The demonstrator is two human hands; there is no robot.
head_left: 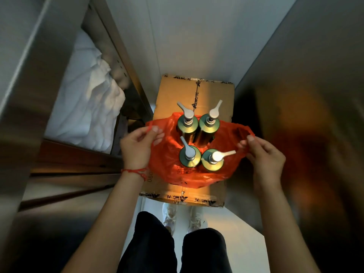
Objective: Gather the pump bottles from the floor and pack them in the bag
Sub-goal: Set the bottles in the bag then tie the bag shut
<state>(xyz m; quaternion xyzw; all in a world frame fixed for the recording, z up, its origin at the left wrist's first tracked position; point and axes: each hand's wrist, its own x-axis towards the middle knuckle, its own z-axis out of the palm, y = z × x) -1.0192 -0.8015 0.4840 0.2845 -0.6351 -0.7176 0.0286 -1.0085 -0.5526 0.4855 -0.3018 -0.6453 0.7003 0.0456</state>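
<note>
Cardboard box [173,91], crinkly bag [169,164], 4 bottles [188,125]

Head view looks steeply down (close) at a cardboard box [195,138].

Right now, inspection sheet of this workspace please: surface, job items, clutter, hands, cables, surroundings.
Surface: taped cardboard box on a pale floor, serving as the work top.
Job's things: four green pump bottles stand upright inside the open red plastic bag on the box.
Clutter: nothing seen on the box besides the bag.
Hands: left hand pinches the bag's left handle; right hand pinches the right handle.
Cables: nothing seen.
Surroundings: white crumpled linen on a shelf to the left; metal panel to the right; the person's white shoes below the box.
</note>
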